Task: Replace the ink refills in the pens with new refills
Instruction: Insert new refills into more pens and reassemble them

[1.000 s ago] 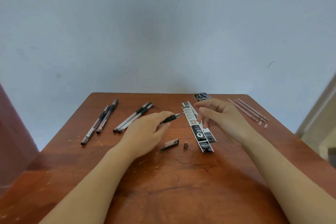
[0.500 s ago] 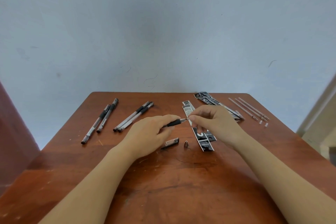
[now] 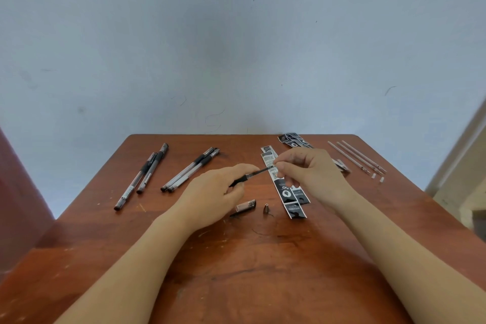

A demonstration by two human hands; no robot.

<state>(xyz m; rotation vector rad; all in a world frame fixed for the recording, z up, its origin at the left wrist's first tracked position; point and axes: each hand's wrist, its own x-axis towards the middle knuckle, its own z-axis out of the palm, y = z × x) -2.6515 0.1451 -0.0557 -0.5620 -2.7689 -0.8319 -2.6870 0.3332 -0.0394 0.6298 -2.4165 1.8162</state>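
Head view, the only one you have: your left hand (image 3: 210,197) curls its fingers round the pen (image 3: 240,181) at its black grip and holds it just above the table (image 3: 263,271), open end pointing toward your right hand (image 3: 310,179); that keeps the barrel steady and lined up for the other hand. Your right thumb and forefinger pinch the thin refill (image 3: 260,171) at its far end, with the other fingers loosely curled behind; the refill runs straight from that pinch into the barrel, so the task's thing sits between your two hands, partly inside the pen; whether it is going in or coming out I cannot tell. The cap (image 3: 246,205) and the small metal tip (image 3: 266,209) lie side by side on the table just below your left hand, not touching; I judge they lie close so you can screw the tip on and cap the pen without reaching. Printed wrappers (image 3: 285,192) lie in strips beneath your right hand, with more at the far edge; loose refills (image 3: 360,158) lie parallel near the far right corner, well clear of the work. Two pairs of other pens (image 3: 192,169) lie at the far left, well apart from your hands; keeping done apart from undone seems the likely reason, though which pair is which I cannot say.
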